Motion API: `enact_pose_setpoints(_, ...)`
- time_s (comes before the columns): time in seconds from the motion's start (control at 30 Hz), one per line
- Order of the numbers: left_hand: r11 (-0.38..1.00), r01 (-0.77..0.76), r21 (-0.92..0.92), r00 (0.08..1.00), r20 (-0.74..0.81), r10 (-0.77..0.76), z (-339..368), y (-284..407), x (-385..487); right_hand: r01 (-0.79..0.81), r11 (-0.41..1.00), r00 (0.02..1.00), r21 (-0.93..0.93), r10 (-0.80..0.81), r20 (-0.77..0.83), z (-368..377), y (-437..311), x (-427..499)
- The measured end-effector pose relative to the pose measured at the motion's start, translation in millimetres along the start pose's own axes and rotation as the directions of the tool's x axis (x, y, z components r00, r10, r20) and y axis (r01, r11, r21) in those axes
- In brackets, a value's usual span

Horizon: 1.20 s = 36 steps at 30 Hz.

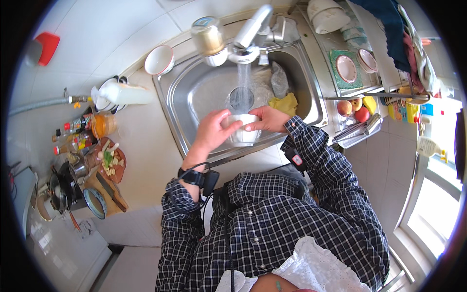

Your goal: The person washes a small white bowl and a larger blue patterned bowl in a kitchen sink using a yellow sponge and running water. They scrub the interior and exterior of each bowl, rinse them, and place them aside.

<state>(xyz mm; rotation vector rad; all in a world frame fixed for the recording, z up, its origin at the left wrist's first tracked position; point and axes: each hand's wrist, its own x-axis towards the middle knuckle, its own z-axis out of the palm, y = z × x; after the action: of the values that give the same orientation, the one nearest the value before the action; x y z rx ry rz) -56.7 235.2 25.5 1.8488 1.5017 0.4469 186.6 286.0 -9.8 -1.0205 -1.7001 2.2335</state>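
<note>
My left hand (pixel 215 129) and my right hand (pixel 268 120) grip a small white bowl (pixel 243 137) from both sides. The bowl is tilted, its outer wall towards me, over the near part of a stainless steel sink (pixel 204 95). Its inside is hidden from me. Water streams from the faucet (pixel 251 29) just beyond the bowl, above the drain (pixel 241 98). A yellow cloth (pixel 285 105) lies in the sink, beyond my right hand. Behind it rests a crumpled grey scrubbing item (pixel 279 79).
A white bowl with a red rim (pixel 159 60) stands at the sink's back left corner. Leftward are bottles (pixel 78 142), a plate of cut vegetables (pixel 110 160) and a knife (pixel 109 189) on a cutting board. A dish rack (pixel 339 54) and fruit (pixel 354 109) are at right.
</note>
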Motion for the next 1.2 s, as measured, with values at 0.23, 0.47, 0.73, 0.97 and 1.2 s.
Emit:
enact_pose_setpoints(0.23, 0.916, 0.252, -0.313, 0.944, -0.128, -0.303, 14.7, -28.3, -15.4, -0.260, 0.869, 0.830, -0.421, -0.022, -0.558, -17.7, 49.3, 18.8)
enact_pose_setpoints(0.47, 0.738, 0.266, -0.620, 0.766, -0.329, -0.552, 21.0, -45.9, -19.6, -0.724, 0.272, 0.687, -0.634, 0.368, -0.626, -42.1, 106.6, 7.4)
enact_pose_setpoints(0.73, 0.779, 0.342, -0.525, 0.758, -0.336, -0.559, 28.8, -27.3, -1.6, -0.089, 0.926, 0.599, -0.366, -0.244, -0.763, 1.3, 4.4, -31.8)
enact_pose_setpoints(0.97, 0.824, 0.218, -0.522, 0.759, -0.440, -0.480, 35.9, 22.7, 21.5, 0.198, 0.731, 0.585, -0.653, -0.623, -0.519, 75.6, -56.7, 10.0)
enact_pose_setpoints(1.2, 0.933, 0.229, -0.277, 0.703, -0.617, -0.355, 23.5, 31.4, 15.6, 0.246, 0.956, 0.620, -0.163, -0.284, -0.731, 35.8, -55.0, 54.0)
